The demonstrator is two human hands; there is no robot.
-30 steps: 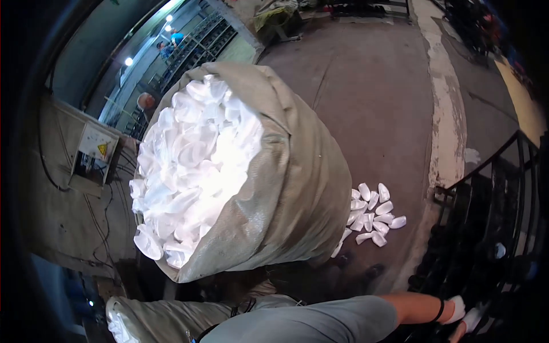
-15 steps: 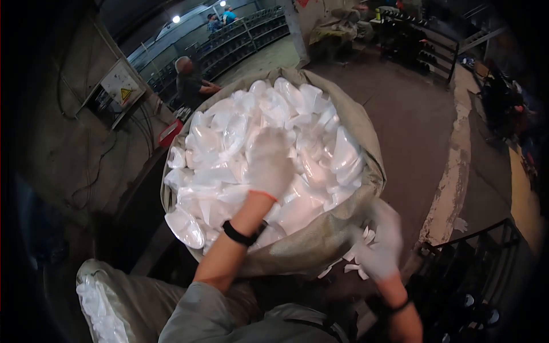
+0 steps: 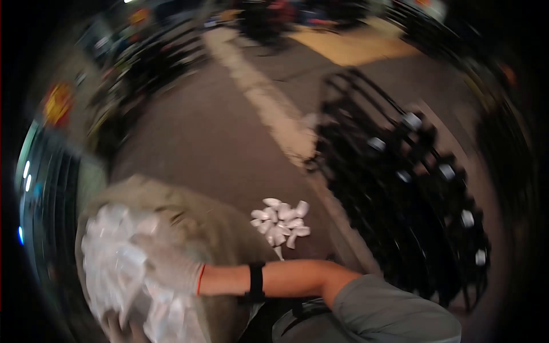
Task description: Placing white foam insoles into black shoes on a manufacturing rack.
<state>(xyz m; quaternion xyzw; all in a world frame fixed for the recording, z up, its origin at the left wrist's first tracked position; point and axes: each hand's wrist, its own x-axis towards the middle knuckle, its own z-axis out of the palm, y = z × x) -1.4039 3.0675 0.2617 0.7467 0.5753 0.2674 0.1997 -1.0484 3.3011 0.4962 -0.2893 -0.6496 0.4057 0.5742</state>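
Observation:
A big tan fabric sack (image 3: 229, 228) stands at the lower left, its mouth full of glossy white curved pieces (image 3: 117, 251) that look wrapped in clear plastic. Reaching across from the lower right, my right hand (image 3: 168, 266), in a white glove with a red cuff edge, rests over these pieces. Blur smears its fingers, so any hold is unclear. At the bottom left edge, dark blurred fingers of my left hand (image 3: 123, 328) show against the pieces; the rest of that hand is out of frame.
A loose heap of small white pieces (image 3: 280, 220) lies on the floor beside the sack. To the right stands a black rack (image 3: 394, 188) crowded with dark items and several white bits. A pale worn strip (image 3: 257, 97) crosses the floor. Another dark rack (image 3: 166, 57) stands far left.
The view has swung right, putting the sack at lower left. My right hand has gone from outside the sack's right rim to over the pieces in its mouth.

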